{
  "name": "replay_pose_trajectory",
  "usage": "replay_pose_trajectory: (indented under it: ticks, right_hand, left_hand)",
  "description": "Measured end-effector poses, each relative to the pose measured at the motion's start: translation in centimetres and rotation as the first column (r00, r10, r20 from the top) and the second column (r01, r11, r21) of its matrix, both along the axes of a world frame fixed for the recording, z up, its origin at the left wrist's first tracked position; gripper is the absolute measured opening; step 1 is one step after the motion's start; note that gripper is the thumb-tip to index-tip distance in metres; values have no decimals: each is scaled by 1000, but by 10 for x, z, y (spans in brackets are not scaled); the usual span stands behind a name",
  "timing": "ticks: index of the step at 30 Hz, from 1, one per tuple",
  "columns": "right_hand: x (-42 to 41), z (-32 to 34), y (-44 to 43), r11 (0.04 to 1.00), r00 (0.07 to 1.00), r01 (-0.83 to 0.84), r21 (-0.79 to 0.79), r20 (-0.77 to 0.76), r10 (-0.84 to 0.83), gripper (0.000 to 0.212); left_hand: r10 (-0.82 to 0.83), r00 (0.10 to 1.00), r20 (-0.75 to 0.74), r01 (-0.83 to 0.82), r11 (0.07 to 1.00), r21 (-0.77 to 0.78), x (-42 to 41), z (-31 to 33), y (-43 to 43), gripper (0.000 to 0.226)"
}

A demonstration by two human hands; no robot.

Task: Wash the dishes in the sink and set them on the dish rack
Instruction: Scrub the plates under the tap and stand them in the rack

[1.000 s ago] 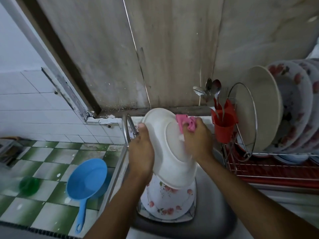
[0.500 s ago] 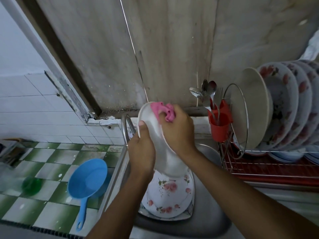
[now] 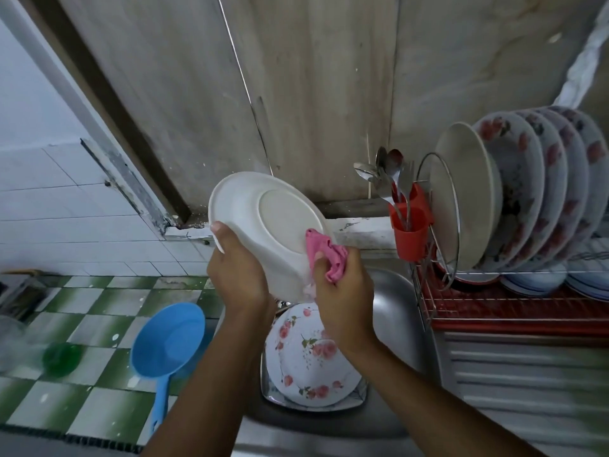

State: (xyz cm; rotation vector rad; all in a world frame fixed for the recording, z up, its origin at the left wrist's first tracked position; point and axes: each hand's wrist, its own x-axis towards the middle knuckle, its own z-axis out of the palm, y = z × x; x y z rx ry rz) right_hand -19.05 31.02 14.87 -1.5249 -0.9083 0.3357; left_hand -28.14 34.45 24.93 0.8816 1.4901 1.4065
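Note:
My left hand grips the lower left rim of a white plate, held tilted above the sink with its underside facing me. My right hand holds a pink cloth pressed against the plate's lower right edge. Below, in the steel sink, lies a floral plate on top of a square dish. The red dish rack stands to the right with several plates upright in it.
A red cutlery cup with spoons hangs on the rack's left end. A blue scoop and a green object lie on the green checked floor at left. A grey wall rises behind the sink.
The plate has turned so more of its underside faces me. My right hand and cloth moved from the plate's top edge down to its lower right edge.

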Motion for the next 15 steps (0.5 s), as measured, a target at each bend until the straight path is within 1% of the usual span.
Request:
replay_pose_trajectory:
  ticks: [1,4,5,7,10,12,14,15]
  right_hand:
    - [4,-4,1,1000,1000,14,-28,-21,-15,10]
    - [34,-12,25,978,997,36,-205,-60,-50,11]
    - [41,-12,35,967,997,30,-254,-56,-45,14]
    - [53,-4,54,949,999,33,-314,2,-34,17]
    - [45,23,77,943,990,30,-333,142,19,22]
    - [30,46,84,950,972,-34,-310,211,104,25]
    - [-4,66,83,957,922,-136,-256,320,217,24]
    - [-19,74,79,957,879,-172,-232,403,256,22]
  left_hand:
    - [-22,1000,-11,22,1000,-5,-4,-1,-2,41]
    - [-87,996,-14,87,996,-35,-19,-8,-10,40]
    - [-120,993,-10,119,992,-47,-28,-11,-11,38]
    - [-194,981,-10,192,978,-85,-39,-12,-14,38]
    - [-299,947,-119,283,950,-135,-57,-14,-16,49]
    - [-371,909,-191,343,925,-165,-57,-18,-16,54]
    - [-431,881,-196,401,899,-177,-63,-20,-11,71]
    - [-456,875,-161,429,886,-174,-63,-22,-6,77]
